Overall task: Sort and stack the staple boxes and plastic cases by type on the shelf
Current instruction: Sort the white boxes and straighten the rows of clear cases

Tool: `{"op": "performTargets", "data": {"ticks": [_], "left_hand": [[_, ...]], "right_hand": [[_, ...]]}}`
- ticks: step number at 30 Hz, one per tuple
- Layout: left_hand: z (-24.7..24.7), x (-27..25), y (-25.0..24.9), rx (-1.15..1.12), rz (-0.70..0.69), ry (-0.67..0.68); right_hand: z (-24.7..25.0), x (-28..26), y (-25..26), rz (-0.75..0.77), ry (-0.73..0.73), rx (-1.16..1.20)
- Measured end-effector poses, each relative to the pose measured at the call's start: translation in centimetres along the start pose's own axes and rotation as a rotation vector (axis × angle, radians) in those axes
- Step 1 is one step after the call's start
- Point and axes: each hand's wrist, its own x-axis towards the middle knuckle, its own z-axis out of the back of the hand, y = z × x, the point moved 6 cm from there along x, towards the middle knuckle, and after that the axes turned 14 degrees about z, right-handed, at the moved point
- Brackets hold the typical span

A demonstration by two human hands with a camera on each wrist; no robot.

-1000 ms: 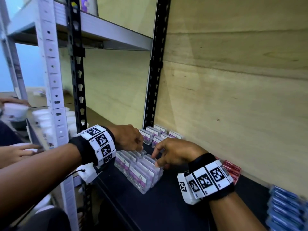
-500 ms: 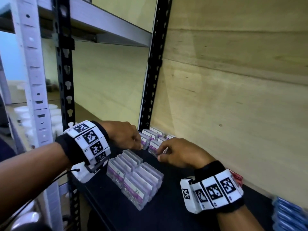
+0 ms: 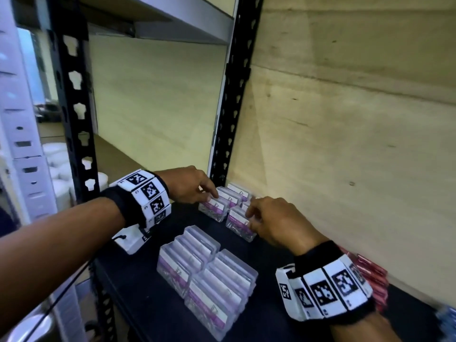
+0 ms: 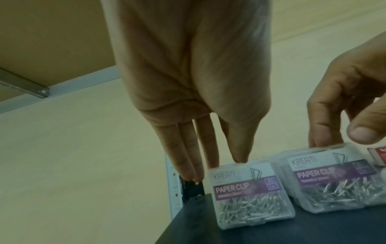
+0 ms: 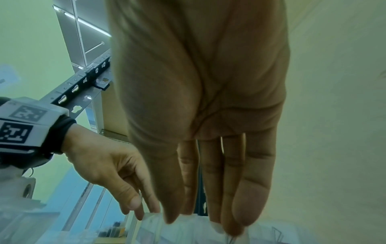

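Clear plastic paper-clip cases with purple labels stand in two groups on the black shelf (image 3: 153,304). The near group (image 3: 204,280) is untouched. At the far group in the back corner, my left hand (image 3: 209,196) reaches down with straight fingers, its tips on the top of the left front case (image 4: 250,193). My right hand (image 3: 250,218) rests its fingertips on the top of the right front case (image 4: 334,180), its thumb hovering just in front. Red staple boxes (image 3: 370,275) are stacked behind my right wrist. Blue boxes (image 3: 446,322) show blurred at the far right edge.
A black perforated upright (image 3: 229,107) stands right behind the far cases, with the wood back panel (image 3: 345,144) to its right. Another shelf board (image 3: 172,25) runs overhead. White cups (image 3: 56,164) sit on the neighbouring rack at left.
Both hands have left the near group of cases and moved back to the far group in the corner. The view has shifted closer to the shelf.
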Motion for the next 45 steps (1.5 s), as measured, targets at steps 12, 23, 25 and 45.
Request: {"op": "performTargets", "data": {"ticks": [12,23,25,45], "left_hand": [[0.2,0.1,-0.8,0.052,-0.009,0.002],[-0.3,-2.5,-2.4,0.077,-0.029,0.071],[-0.4,-3.2,-2.5,0.076,-0.034,0.081],[-0.6,-6.8,-3.5,0.097,-0.027,0.143]], "right_hand": [[0.2,-0.1,0.2,-0.002,0.018,0.001],[0.8,-2.4,1.3,0.046,0.128,0.130],[0.7,-2.7,1.5,0.049,0.146,0.172],[0.2,-4.6,2.3,0.089,0.257,0.308]]}}
